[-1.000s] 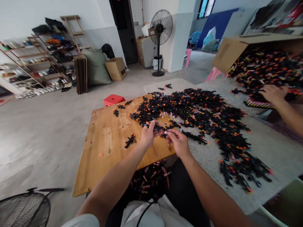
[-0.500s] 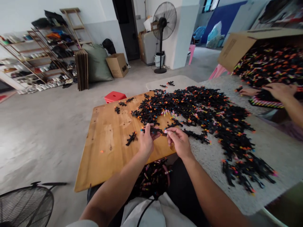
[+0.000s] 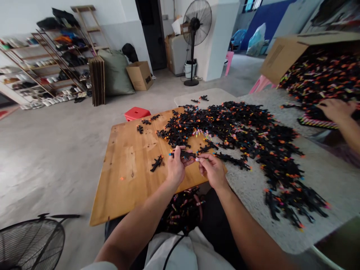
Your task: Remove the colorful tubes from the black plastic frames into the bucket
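Note:
My left hand (image 3: 176,167) is closed around a small black toy gun (image 3: 185,154), its thumb on top and a blue tip showing at the left end. At the gun's right end, my right hand (image 3: 212,168) pinches a small pale pink-and-white piece (image 3: 197,159) between thumb and fingertips. Both hands are above the near edge of the wooden board (image 3: 120,195). A single toy gun (image 3: 156,163) lies on the board left of my hands. Beyond them spreads a big pile of black toy guns (image 3: 219,116) with orange, yellow and blue tips.
A tipped cardboard box (image 3: 284,56) spills similar pieces at the right, where another person's hand (image 3: 337,110) reaches in. Below the board's edge is a container of toy parts (image 3: 182,212). A red stool (image 3: 137,113) stands behind the board, and a floor fan (image 3: 30,243) at lower left.
My hands keep nearly the same place, and the right hand still pinches the small piece at the gun's end. The other person's far hand is no longer visible beside the box.

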A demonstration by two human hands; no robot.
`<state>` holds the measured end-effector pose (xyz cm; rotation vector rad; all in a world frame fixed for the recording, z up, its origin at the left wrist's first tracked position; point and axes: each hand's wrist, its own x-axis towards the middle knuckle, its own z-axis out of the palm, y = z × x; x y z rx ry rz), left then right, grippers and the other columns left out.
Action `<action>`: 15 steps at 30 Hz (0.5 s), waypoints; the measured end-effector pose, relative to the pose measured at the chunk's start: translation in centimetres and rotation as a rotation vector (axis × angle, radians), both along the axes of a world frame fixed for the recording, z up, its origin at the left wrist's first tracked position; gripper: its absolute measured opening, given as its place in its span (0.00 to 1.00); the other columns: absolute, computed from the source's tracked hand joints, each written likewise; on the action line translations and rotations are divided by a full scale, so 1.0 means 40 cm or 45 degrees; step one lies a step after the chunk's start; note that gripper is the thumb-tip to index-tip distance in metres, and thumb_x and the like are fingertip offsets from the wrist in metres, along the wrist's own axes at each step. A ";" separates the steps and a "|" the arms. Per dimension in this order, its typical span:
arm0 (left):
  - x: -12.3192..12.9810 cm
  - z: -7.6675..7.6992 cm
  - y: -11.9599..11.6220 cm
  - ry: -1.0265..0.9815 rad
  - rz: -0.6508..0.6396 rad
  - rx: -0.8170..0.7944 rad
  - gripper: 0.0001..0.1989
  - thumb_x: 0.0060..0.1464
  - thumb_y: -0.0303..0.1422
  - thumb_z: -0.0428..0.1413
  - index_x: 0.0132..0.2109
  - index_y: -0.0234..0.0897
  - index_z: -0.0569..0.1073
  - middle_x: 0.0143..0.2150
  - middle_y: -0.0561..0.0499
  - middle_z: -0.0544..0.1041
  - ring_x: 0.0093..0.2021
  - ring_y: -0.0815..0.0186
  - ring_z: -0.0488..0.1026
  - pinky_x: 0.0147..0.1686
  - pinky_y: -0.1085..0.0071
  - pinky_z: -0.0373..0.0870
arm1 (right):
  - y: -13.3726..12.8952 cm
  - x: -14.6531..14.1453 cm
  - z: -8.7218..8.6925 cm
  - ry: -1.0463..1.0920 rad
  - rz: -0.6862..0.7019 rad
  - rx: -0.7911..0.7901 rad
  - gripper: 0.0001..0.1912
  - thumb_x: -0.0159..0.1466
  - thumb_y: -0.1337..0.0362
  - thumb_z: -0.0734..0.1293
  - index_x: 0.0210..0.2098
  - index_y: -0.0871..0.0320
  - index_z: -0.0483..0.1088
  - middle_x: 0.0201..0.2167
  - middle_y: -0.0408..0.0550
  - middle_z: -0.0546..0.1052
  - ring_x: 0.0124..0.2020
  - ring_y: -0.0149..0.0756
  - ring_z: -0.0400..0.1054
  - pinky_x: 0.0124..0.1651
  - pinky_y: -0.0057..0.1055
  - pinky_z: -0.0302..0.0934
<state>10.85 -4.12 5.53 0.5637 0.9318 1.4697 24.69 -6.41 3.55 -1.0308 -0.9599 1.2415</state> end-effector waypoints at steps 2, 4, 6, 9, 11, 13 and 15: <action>0.001 0.006 -0.002 0.024 0.001 0.021 0.23 0.59 0.52 0.60 0.47 0.35 0.74 0.36 0.48 0.82 0.29 0.67 0.80 0.35 0.68 0.81 | -0.005 -0.001 0.001 0.046 0.000 0.012 0.15 0.60 0.53 0.76 0.37 0.58 0.76 0.17 0.37 0.70 0.16 0.28 0.61 0.20 0.26 0.56; 0.003 0.013 -0.003 0.063 -0.009 0.035 0.23 0.58 0.52 0.61 0.46 0.35 0.74 0.35 0.49 0.81 0.30 0.67 0.80 0.34 0.69 0.80 | -0.006 -0.004 0.003 0.130 -0.004 -0.010 0.14 0.59 0.54 0.76 0.37 0.57 0.76 0.17 0.38 0.71 0.16 0.28 0.61 0.19 0.26 0.56; 0.005 0.017 -0.004 0.101 -0.013 0.043 0.23 0.58 0.51 0.62 0.46 0.35 0.75 0.35 0.49 0.81 0.31 0.66 0.81 0.33 0.69 0.80 | -0.005 -0.008 0.005 0.253 -0.004 -0.079 0.14 0.56 0.55 0.77 0.36 0.57 0.75 0.18 0.37 0.71 0.16 0.27 0.60 0.18 0.25 0.54; 0.009 0.015 -0.007 0.169 0.030 0.041 0.22 0.59 0.51 0.61 0.46 0.35 0.75 0.36 0.49 0.82 0.32 0.64 0.81 0.34 0.68 0.81 | 0.001 -0.015 -0.002 0.400 0.022 -0.172 0.16 0.53 0.56 0.78 0.35 0.56 0.74 0.19 0.37 0.71 0.16 0.26 0.60 0.17 0.24 0.51; 0.012 0.011 -0.011 0.234 0.065 0.042 0.22 0.60 0.51 0.59 0.46 0.36 0.76 0.36 0.48 0.82 0.31 0.64 0.81 0.34 0.67 0.81 | 0.004 -0.015 -0.015 0.371 0.016 -0.153 0.16 0.54 0.56 0.77 0.36 0.56 0.74 0.19 0.37 0.71 0.17 0.26 0.60 0.18 0.24 0.52; 0.013 0.005 -0.014 0.301 0.081 0.049 0.22 0.61 0.51 0.58 0.46 0.35 0.77 0.35 0.48 0.82 0.31 0.63 0.82 0.33 0.67 0.81 | 0.005 -0.008 -0.032 0.248 -0.007 -0.083 0.15 0.56 0.56 0.77 0.37 0.56 0.74 0.19 0.37 0.71 0.18 0.26 0.61 0.20 0.24 0.54; 0.013 -0.003 -0.016 0.336 0.078 0.062 0.22 0.62 0.51 0.58 0.45 0.35 0.78 0.35 0.47 0.82 0.31 0.62 0.82 0.33 0.66 0.81 | 0.006 0.004 -0.043 0.127 0.008 -0.036 0.14 0.57 0.56 0.76 0.37 0.56 0.75 0.18 0.37 0.70 0.18 0.27 0.61 0.21 0.24 0.55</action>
